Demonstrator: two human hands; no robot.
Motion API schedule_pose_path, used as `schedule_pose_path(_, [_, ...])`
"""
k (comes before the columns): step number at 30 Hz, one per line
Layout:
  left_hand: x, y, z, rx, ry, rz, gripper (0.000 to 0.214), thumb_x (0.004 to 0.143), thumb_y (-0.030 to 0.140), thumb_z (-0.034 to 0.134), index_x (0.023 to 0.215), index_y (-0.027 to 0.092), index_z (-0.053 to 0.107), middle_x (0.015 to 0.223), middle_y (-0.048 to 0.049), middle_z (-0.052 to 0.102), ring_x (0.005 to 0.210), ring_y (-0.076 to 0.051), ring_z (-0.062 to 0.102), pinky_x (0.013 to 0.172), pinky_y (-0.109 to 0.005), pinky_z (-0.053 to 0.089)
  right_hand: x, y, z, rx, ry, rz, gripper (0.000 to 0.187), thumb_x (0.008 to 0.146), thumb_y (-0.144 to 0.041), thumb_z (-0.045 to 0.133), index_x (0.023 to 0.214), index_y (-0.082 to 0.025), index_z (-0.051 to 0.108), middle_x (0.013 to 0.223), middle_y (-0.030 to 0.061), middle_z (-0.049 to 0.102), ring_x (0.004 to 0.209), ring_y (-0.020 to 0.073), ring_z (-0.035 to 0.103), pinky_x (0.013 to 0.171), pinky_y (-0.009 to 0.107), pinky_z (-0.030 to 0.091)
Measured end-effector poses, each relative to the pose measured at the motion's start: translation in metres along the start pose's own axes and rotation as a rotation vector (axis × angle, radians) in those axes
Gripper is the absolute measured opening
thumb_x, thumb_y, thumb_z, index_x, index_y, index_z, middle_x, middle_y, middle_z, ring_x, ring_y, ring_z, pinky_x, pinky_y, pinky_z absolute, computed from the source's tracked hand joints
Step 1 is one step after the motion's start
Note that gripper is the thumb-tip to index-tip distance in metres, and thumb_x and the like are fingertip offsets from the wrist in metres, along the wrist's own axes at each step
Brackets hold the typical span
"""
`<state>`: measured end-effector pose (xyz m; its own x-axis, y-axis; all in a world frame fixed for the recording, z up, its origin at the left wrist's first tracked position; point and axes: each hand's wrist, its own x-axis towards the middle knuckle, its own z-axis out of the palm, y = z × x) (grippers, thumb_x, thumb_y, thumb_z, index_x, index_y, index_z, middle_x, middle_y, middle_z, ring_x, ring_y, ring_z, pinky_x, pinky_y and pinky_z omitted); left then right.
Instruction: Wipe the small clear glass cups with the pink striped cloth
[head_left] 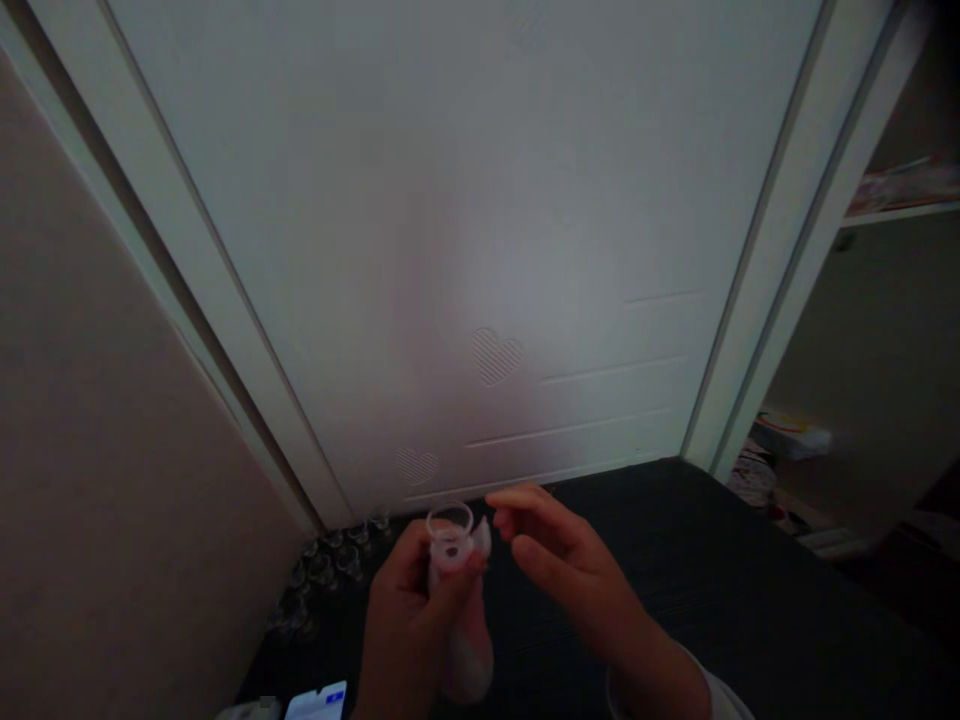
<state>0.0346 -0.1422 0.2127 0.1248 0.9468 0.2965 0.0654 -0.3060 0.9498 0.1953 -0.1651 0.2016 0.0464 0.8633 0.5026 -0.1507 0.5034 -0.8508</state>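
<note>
My left hand is wrapped around a small pale pink bottle held upright, with a clear round rim at its top and what looks like a flipped-open cap beside it. My right hand hovers just right of the bottle's top, fingers loosely curled and apart, with nothing visible in them. Both hands are low in the head view, above a dark table. The light is dim and details are soft.
A white door with faint heart shapes stands right behind the table. Several small clear glass jars cluster at the table's back left. A white and blue box lies at the bottom edge. Shelves with papers are on the right.
</note>
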Motion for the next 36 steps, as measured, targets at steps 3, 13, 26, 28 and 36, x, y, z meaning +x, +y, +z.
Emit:
schedule_pose_path(3, [0.0, 0.0, 0.005, 0.208, -0.087, 0.11, 0.011, 0.078, 0.03, 0.069, 0.082, 0.023, 0.076, 0.073, -0.001, 0.074, 0.066, -0.02, 0.064, 0.061, -0.027, 0.048, 0.0, -0.001, -0.004, -0.039, -0.017, 0.089, 0.053, 0.079, -0.06, 0.074, 0.119, -0.026, 0.071, 0.083, -0.0005, 0.057, 0.076, 0.0175, 0.054, 0.073, 0.031, 0.046])
schedule_pose_path(13, [0.001, -0.003, 0.019, 0.36, -0.184, 0.223, 0.02, 0.09, 0.03, 0.058, 0.078, 0.024, 0.072, 0.074, -0.0016, 0.069, 0.067, -0.02, 0.063, 0.062, -0.027, 0.047, 0.008, -0.006, -0.011, -0.216, -0.022, 0.214, 0.033, 0.079, -0.037, 0.073, 0.108, -0.02, 0.071, 0.066, -0.0058, 0.049, 0.062, 0.014, 0.046, 0.06, 0.028, 0.036])
schedule_pose_path(26, [-0.003, 0.003, 0.02, 0.098, -0.325, 0.016, 0.02, 0.084, 0.038, 0.064, 0.086, 0.022, 0.076, 0.077, -0.0011, 0.067, 0.066, -0.019, 0.06, 0.055, -0.025, 0.046, 0.002, -0.004, -0.018, 0.005, 0.008, 0.158, 0.028, 0.079, -0.04, 0.078, 0.1, -0.022, 0.072, 0.063, -0.0072, 0.045, 0.058, 0.0119, 0.04, 0.056, 0.025, 0.033])
schedule_pose_path(28, [-0.005, 0.005, 0.019, 0.082, -0.302, -0.006, 0.02, 0.078, 0.036, 0.068, 0.091, 0.024, 0.078, 0.077, -0.0005, 0.07, 0.066, -0.019, 0.062, 0.058, -0.027, 0.047, 0.002, -0.004, -0.019, 0.049, 0.023, 0.135, 0.033, 0.078, -0.046, 0.079, 0.101, -0.023, 0.073, 0.063, -0.007, 0.045, 0.058, 0.0117, 0.041, 0.056, 0.025, 0.033])
schedule_pose_path(36, [-0.006, 0.005, 0.013, 0.162, -0.039, 0.062, 0.042, 0.067, 0.042, 0.081, 0.105, 0.025, 0.077, 0.099, -0.0064, 0.078, 0.091, -0.029, 0.07, 0.078, -0.036, 0.051, -0.007, -0.01, -0.014, -0.116, 0.007, -0.122, 0.027, 0.082, -0.039, 0.08, 0.106, -0.029, 0.076, 0.068, -0.0054, 0.051, 0.062, 0.0121, 0.047, 0.059, 0.025, 0.038])
